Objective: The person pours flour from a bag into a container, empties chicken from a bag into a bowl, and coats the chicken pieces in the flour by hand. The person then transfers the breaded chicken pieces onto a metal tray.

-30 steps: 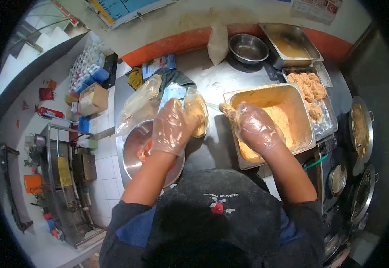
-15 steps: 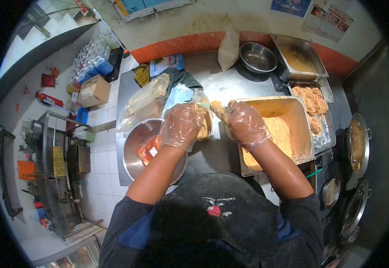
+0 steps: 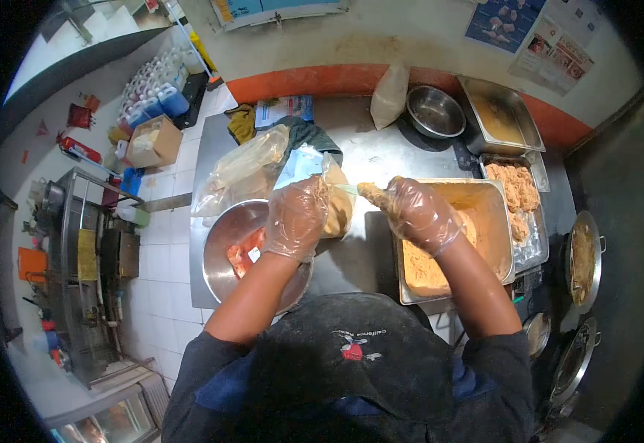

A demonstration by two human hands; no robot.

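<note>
Tub stands close, apparently for easy reach; left of it sit a bowl and, nearer, a bag. A gloved left hand is at the bag, a right hand over the tub's left edge. Fingers curl; what they pinch cannot be told.

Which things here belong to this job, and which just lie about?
Likely job things:
- tan-filled clear plastic bag, by the gloved left hand
- rectangular steel pan of orangish powder, by the gloved right hand
- round steel bowl of red meat

Likely just lying about:
- dark green cloth
- flat blue and white box
</note>
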